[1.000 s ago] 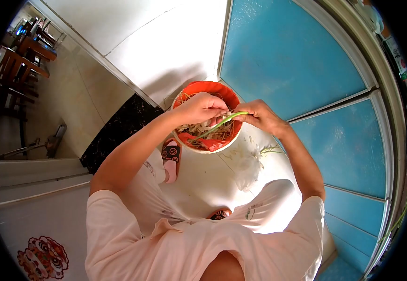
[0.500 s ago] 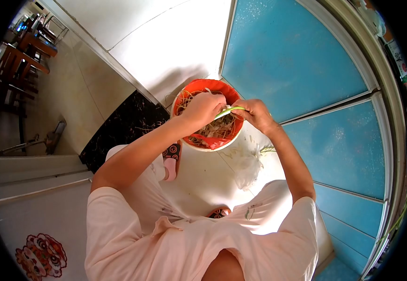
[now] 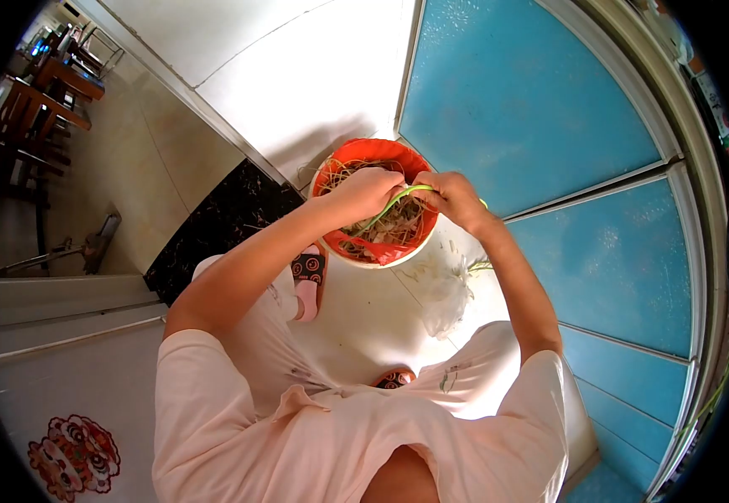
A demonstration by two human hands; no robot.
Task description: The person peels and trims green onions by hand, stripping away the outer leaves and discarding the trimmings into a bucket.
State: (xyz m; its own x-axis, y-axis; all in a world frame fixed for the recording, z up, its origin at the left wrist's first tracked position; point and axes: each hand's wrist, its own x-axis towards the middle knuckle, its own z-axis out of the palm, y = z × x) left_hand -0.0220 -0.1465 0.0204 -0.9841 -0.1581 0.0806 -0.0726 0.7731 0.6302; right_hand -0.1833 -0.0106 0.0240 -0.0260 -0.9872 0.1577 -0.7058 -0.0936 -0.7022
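Over a round bin [image 3: 363, 151] lined with a red bag, my left hand [image 3: 368, 191] has its fingers pinched together at one end of a green stalk [image 3: 398, 198]. My right hand [image 3: 452, 198] grips the same stalk at the bin's right edge, and a bit of green shows past its far side. A thin green part hangs down into the bin between the hands. Dry roots and pale peelings [image 3: 394, 226] fill the bin beneath them. My left fingertips are partly hidden.
A clear plastic bag [image 3: 446, 306] with green stalks lies on the floor right of the bin. Blue cabinet doors [image 3: 532, 109] stand at the right. A black floor strip [image 3: 222, 222] lies left, with wooden chairs [image 3: 33, 126] beyond.
Both hands have shifted slightly left, and my right hand has come closer to my left. The stalk has changed its angle and now bends between them.
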